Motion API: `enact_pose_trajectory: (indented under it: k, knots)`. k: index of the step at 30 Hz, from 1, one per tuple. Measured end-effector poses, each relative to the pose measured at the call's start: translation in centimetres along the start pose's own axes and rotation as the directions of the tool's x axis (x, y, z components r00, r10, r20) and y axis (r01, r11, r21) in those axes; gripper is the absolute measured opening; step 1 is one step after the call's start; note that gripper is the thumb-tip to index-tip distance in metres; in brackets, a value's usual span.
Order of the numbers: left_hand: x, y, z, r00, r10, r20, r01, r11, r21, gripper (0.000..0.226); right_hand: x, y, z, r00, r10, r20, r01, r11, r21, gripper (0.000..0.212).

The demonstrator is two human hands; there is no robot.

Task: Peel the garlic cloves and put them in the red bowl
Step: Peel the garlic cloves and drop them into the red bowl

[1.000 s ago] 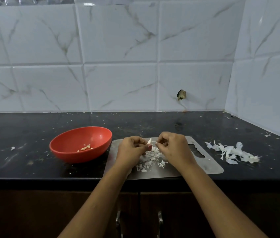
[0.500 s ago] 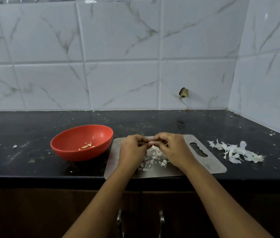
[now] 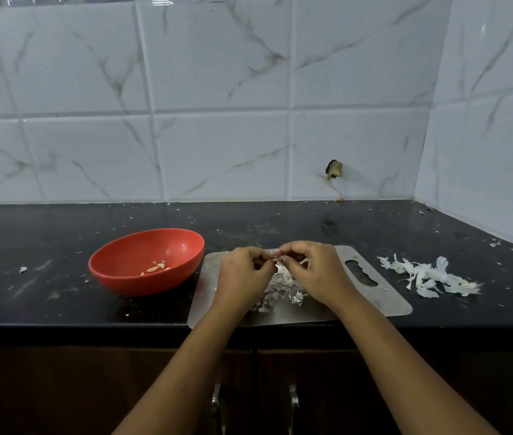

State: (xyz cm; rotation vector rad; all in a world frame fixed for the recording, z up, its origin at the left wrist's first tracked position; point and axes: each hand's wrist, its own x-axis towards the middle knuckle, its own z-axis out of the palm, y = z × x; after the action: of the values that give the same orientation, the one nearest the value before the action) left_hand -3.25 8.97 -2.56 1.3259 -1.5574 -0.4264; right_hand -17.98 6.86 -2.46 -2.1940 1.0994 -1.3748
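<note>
Right of the red bowl (image 3: 142, 285), the left hand (image 3: 244, 273) and right hand (image 3: 316, 271) share a pinching grip on one garlic clove (image 3: 276, 257). A slip could drop it into the peelings (image 3: 280, 288).

The left forearm (image 3: 183, 372) and right forearm (image 3: 406, 368) are bare and extend from the lower edge of view across the front edge of the table (image 3: 60, 306), converging toward its middle. The left hand (image 3: 244, 274) and right hand (image 3: 314, 271) are positioned knuckles-up, backs toward the camera, fingertips meeting. The fingers of both hands are curled, pinching a garlic clove (image 3: 276, 258) between them that is largely hidden.
</note>
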Motion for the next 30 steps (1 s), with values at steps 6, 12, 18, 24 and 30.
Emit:
enact_pose_trajectory:
  k: [6,12,18,24,30]
  knots:
    - [-0.2,0.2,-0.2,0.999,0.021,0.024,-0.021,1.0,0.016,0.014,0.0,0.2,0.0,1.0,0.004,0.004,-0.003,1.0,-0.015,0.01]
    - [-0.3,0.6,-1.1,0.985,-0.076,0.157,0.118,0.952,-0.281,0.021,0.1,0.2,-0.2,1.0,0.023,0.015,-0.024,0.995,0.096,0.009]
    - [0.1,0.2,-1.6,0.956,-0.11,0.273,0.216,0.894,-0.393,0.014,0.1,0.2,-0.4,0.993,0.076,0.091,-0.101,0.946,0.308,0.017]
    - [0.2,0.3,-1.7,0.952,-0.109,0.285,0.231,0.866,-0.443,0.016,0.0,0.0,-0.6,0.982,0.119,0.149,-0.176,0.866,0.468,0.014]
    - [0.2,0.2,-0.6,0.984,-0.16,0.076,0.173,0.957,-0.232,0.014,0.0,0.1,-0.3,0.983,0.158,0.094,-0.182,0.907,0.379,0.017]
